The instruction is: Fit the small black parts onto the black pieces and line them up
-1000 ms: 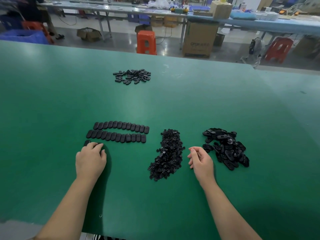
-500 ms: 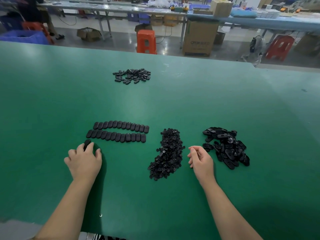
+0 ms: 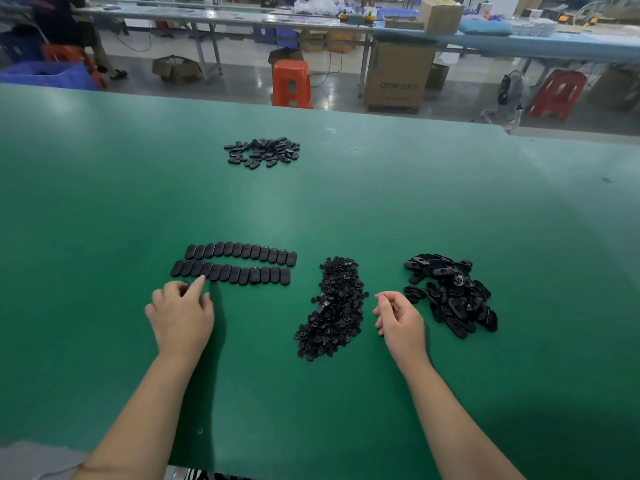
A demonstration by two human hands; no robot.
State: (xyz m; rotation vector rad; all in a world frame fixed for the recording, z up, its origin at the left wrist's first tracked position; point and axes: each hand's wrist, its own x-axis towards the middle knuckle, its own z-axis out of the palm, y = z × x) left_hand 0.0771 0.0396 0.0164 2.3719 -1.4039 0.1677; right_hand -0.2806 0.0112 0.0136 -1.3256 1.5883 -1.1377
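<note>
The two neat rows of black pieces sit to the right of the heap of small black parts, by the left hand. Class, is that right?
Not quite. The head view shows the two neat rows to the left of the heap of small black parts, not the right. They are indeed by the left hand.

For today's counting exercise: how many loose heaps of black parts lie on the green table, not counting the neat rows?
3: a far heap, a middle heap of small parts, and a heap of larger pieces beyond the right hand.

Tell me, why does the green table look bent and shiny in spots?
Head view: the wide-angle lens bows the table; overhead light leaves pale glare patches on it; the left hand casts a soft shadow to its right.
</note>
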